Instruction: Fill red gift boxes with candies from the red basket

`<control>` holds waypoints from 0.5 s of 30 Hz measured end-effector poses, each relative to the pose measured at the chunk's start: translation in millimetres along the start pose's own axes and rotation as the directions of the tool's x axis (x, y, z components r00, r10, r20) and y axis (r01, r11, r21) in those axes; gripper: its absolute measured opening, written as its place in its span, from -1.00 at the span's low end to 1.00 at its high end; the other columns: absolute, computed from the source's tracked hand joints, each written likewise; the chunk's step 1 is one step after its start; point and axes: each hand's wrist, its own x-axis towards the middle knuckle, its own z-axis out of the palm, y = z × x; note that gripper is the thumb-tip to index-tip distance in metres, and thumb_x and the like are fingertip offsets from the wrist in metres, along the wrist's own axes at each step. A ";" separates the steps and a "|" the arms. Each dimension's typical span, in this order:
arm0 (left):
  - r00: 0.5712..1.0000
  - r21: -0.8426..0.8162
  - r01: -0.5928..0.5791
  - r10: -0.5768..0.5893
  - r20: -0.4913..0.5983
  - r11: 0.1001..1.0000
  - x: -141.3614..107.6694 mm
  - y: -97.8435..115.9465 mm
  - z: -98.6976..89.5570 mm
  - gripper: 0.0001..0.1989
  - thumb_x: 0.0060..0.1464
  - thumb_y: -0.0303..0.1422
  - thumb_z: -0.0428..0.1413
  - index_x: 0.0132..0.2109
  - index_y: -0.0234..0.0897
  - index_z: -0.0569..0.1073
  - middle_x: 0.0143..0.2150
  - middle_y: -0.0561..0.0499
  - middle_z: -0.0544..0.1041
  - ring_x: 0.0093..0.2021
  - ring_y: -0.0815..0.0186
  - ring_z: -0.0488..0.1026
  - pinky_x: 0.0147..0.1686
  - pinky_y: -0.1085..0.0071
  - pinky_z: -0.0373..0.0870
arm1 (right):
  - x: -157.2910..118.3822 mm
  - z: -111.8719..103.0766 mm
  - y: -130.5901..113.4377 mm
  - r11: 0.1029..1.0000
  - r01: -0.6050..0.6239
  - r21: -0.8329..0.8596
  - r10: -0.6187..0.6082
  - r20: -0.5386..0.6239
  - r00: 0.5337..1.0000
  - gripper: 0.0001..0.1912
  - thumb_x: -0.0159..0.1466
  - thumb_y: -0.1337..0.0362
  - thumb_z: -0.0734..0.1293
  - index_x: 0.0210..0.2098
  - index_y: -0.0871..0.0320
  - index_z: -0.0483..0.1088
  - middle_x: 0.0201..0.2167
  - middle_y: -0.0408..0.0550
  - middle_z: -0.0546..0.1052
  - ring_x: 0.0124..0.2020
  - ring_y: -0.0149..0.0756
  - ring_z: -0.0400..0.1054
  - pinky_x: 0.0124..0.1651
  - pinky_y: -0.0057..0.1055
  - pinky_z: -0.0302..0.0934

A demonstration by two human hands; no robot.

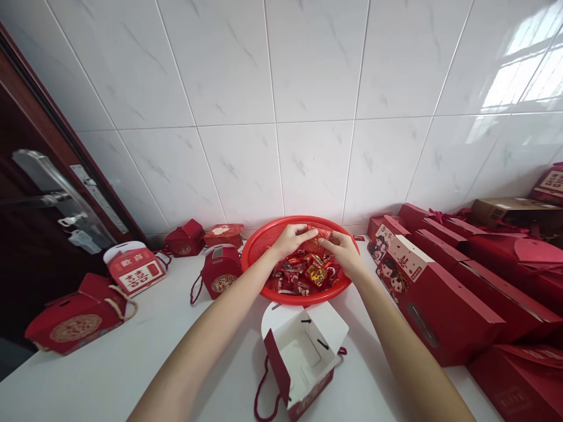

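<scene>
Left hand (291, 239) and right hand (343, 251) both pinch a red wrapped packet (320, 232), fingers closed on it, over the far part of the red basket (251, 258). Packet's long axis looks roughly left-right, partly hidden by fingers. Open box (301, 355) sits on the near side of the basket, between the forearms, more in line with the left hand.
</scene>
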 end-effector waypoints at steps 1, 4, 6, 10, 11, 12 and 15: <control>1.000 -0.011 0.002 -0.002 -0.003 1.000 0.7 -0.5 -0.2 -0.54 -0.06 0.02 0.29 -0.30 -0.36 0.57 -0.32 -0.04 0.62 -0.31 0.27 0.51 -0.25 0.36 0.42 | 0.3 -0.2 0.2 1.000 0.000 0.012 0.000 0.002 1.000 -0.63 0.05 0.00 0.50 -0.36 0.16 0.48 -0.39 -0.08 0.58 -0.33 -0.22 0.43 -0.26 -0.32 0.31; 1.000 -0.033 0.008 -0.008 -0.007 0.999 2.0 -1.0 -0.9 -0.52 -0.09 0.04 0.30 -0.33 -0.35 0.59 -0.39 -0.01 0.61 -0.35 0.28 0.50 -0.30 0.38 0.41 | 0.7 -0.4 0.4 1.000 0.000 0.029 0.000 0.010 1.000 -0.65 0.04 0.00 0.51 -0.36 0.13 0.50 -0.39 -0.09 0.59 -0.33 -0.21 0.44 -0.27 -0.31 0.31; 1.000 -0.034 0.011 -0.011 -0.006 0.999 2.0 -1.1 -1.3 -0.51 -0.12 0.05 0.31 -0.36 -0.35 0.59 -0.42 0.00 0.60 -0.38 0.28 0.50 -0.31 0.38 0.41 | 0.8 -0.2 0.3 0.999 0.006 0.046 -0.007 0.011 1.000 -0.66 0.05 0.00 0.51 -0.35 0.12 0.51 -0.40 -0.10 0.58 -0.33 -0.20 0.44 -0.25 -0.31 0.31; 1.000 -0.004 0.013 -0.013 0.005 1.000 3.0 -3.6 -1.8 -0.47 -0.15 0.10 0.31 -0.35 -0.35 0.60 -0.40 -0.02 0.61 -0.35 0.25 0.52 -0.28 0.36 0.43 | 1.9 0.0 2.0 0.995 0.028 0.091 -0.027 -0.011 1.000 -0.68 0.08 0.00 0.49 -0.35 0.11 0.52 -0.39 -0.10 0.58 -0.31 -0.21 0.44 -0.22 -0.31 0.32; 1.000 0.010 0.011 -0.011 0.002 1.000 3.9 -5.0 -2.1 -0.46 -0.12 0.12 0.28 -0.34 -0.35 0.60 -0.38 -0.04 0.62 -0.31 0.24 0.53 -0.25 0.35 0.44 | 2.8 -0.3 3.1 0.993 0.031 0.117 -0.026 -0.037 0.999 -0.68 0.07 0.00 0.49 -0.35 0.11 0.51 -0.38 -0.10 0.58 -0.31 -0.22 0.44 -0.22 -0.31 0.32; 1.000 0.028 0.012 -0.012 -0.003 1.000 5.1 -6.8 -2.4 -0.44 -0.07 0.15 0.23 -0.31 -0.35 0.61 -0.34 -0.05 0.63 -0.28 0.22 0.54 -0.22 0.34 0.45 | 4.0 -0.6 4.4 0.988 0.033 0.151 -0.021 -0.081 0.997 -0.68 0.06 0.00 0.49 -0.36 0.10 0.51 -0.37 -0.11 0.58 -0.32 -0.23 0.43 -0.22 -0.32 0.32; 0.999 0.107 0.034 -0.033 -0.011 0.994 9.3 -13.7 -3.9 -0.37 0.15 0.16 0.00 -0.17 -0.36 0.61 -0.23 -0.12 0.64 -0.22 0.21 0.56 -0.16 0.31 0.46 | 8.7 -2.1 8.1 0.962 0.058 0.266 0.021 -0.284 0.958 -0.68 0.02 0.01 0.49 -0.36 0.08 0.47 -0.36 -0.16 0.57 -0.33 -0.27 0.42 -0.25 -0.37 0.30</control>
